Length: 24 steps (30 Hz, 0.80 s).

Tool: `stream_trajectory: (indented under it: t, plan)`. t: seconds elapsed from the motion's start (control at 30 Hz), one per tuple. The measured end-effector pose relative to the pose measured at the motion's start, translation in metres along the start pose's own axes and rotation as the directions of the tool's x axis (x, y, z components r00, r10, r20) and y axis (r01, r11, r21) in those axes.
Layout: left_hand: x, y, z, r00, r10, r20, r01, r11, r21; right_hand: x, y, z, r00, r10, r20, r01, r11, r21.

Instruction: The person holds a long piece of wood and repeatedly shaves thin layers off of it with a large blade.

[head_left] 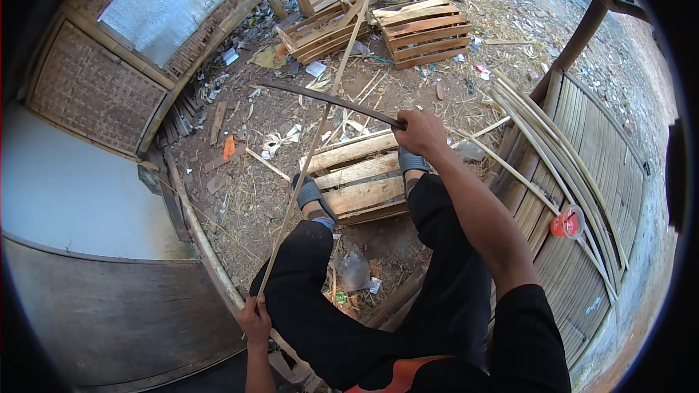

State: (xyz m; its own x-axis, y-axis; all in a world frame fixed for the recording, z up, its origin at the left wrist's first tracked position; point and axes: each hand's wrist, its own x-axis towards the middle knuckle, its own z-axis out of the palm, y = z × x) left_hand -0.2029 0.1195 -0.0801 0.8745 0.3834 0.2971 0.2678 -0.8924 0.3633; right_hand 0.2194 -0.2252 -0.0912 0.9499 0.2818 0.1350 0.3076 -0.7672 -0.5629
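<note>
My right hand (422,132) is closed around the grip of a long, dark-bladed knife (366,111), its blade pointing left and slightly away from me. The grip is hidden by my fingers. Low on the left, my left hand (255,320) pinches the near end of a long, thin bamboo strip (303,175). That strip slants up and away past my left knee toward the far crates. In this view the blade crosses the strip well above my left hand; whether they touch I cannot tell.
My sandalled feet rest on a wooden slatted crate (364,193). Several more crates (426,33) lie at the back. On the right, a bamboo-slat bench (604,153) bears long bamboo strips (553,138) and a red plastic cup (568,223). A woven wall panel (95,87) stands left; litter covers the ground.
</note>
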Motion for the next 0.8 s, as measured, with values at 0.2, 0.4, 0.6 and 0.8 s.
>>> stream_trajectory:
  t: [0.2,0.4,0.6,0.8]
  plan:
    - [0.006,-0.008,-0.006,0.995,-0.04,0.092,0.053,0.989,-0.141,0.0,-0.025,0.005,0.994,0.107,0.023,-0.09,0.67,0.737]
    - [0.004,-0.017,-0.012,0.979,-0.033,0.203,0.083,0.966,-0.245,-0.032,-0.089,-0.009,0.996,0.002,0.094,-0.094,-0.061,0.994]
    - [-0.019,-0.025,-0.009,0.921,-0.116,0.373,0.222,0.941,-0.254,-0.048,-0.096,-0.009,0.991,0.023,0.132,-0.128,-0.129,0.983]
    - [0.056,0.063,-0.026,0.998,0.016,0.055,-0.003,0.975,-0.222,-0.054,-0.111,0.003,0.976,-0.028,0.214,-0.216,-0.12,0.969]
